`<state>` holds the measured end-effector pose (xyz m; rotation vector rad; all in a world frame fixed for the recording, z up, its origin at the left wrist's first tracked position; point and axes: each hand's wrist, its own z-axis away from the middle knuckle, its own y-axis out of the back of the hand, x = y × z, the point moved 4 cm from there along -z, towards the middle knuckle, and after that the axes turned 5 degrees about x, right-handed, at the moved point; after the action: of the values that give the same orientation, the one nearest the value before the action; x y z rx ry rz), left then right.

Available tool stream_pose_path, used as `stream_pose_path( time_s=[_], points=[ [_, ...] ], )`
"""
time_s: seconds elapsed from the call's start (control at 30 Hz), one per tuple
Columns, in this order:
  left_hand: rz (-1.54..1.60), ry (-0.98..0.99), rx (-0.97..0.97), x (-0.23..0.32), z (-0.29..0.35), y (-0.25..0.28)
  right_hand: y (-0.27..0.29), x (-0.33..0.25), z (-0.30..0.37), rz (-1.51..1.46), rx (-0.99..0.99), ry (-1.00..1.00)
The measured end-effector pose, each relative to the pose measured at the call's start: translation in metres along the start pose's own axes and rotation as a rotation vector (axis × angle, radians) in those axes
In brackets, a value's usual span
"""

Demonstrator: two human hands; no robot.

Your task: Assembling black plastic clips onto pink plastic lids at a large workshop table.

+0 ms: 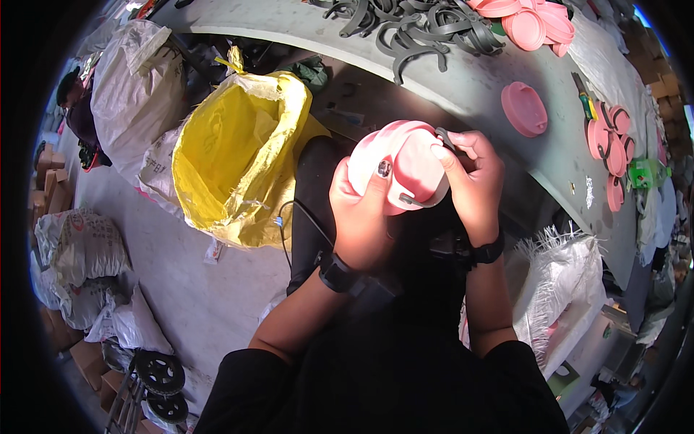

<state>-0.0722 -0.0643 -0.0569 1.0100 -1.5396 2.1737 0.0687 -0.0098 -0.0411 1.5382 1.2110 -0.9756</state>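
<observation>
A round pink plastic lid (418,168) is held up over my lap, its raised rim and flat inner disc facing me. My left hand (367,210) grips it from the left, thumb across the rim and fingers behind. At its upper right edge, my right hand (473,177) pinches a dark grey plastic handle (445,139) between thumb and fingers, against the lid. A small dark grey end (408,200) shows at the lid's lower edge; whether it belongs to the same handle is hidden. Another pink lid (524,109) lies on the table, right of my hands.
On the curved-looking grey table (477,85) lie a heap of dark grey handles (441,29), a pile of pink lids (526,27) and several lids with handles (613,141). An open yellow woven sack (242,155) stands left; a frayed white sack (557,296) stands right.
</observation>
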Motion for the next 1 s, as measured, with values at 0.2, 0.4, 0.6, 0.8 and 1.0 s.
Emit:
stream_pose_path(
  time_s=[0.2,0.4,0.6,0.8,1.0],
  points=[
    [0.03,-0.039,0.014,-0.001,0.005,0.001,0.003,-0.005,0.0,0.074,0.009,0.062],
    [0.032,0.022,0.029,-0.007,0.003,0.003,0.01,-0.012,-0.001,0.288,-0.038,0.133],
    [0.004,0.103,0.014,-0.007,-0.001,0.004,0.014,-0.026,-0.013,0.504,-0.242,0.209],
    [-0.005,0.122,-0.006,-0.011,-0.003,0.006,0.01,-0.024,-0.019,0.699,-0.43,0.312],
    [-0.14,0.178,-0.044,-0.023,-0.016,0.009,0.017,-0.003,-0.014,0.667,-0.373,0.248]
  ],
)
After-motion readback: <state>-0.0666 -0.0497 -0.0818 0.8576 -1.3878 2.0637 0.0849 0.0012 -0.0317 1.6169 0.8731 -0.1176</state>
